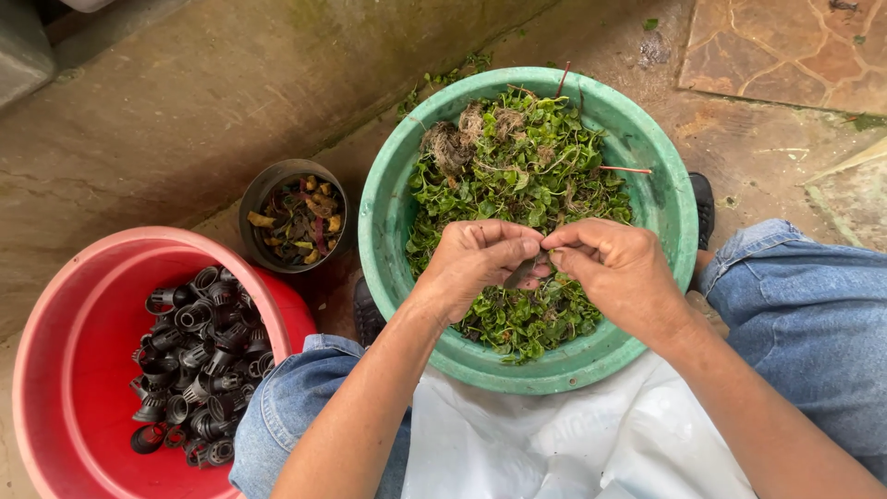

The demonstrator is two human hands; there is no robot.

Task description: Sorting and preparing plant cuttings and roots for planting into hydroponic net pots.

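The left hand (480, 259) and right hand (610, 263) pinch one small sprig (528, 271) between closed fingertips, above the green basin (388, 212). It looks light, limp and easily torn, best held by its stem.

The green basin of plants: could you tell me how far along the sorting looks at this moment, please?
Done: black net cups are piled in the red tub, and the small dark pot holds leaf scraps. In hand: the left hand and right hand pinch one small plant piece between them. Left: the green basin is nearly full of leafy plants with root clumps.
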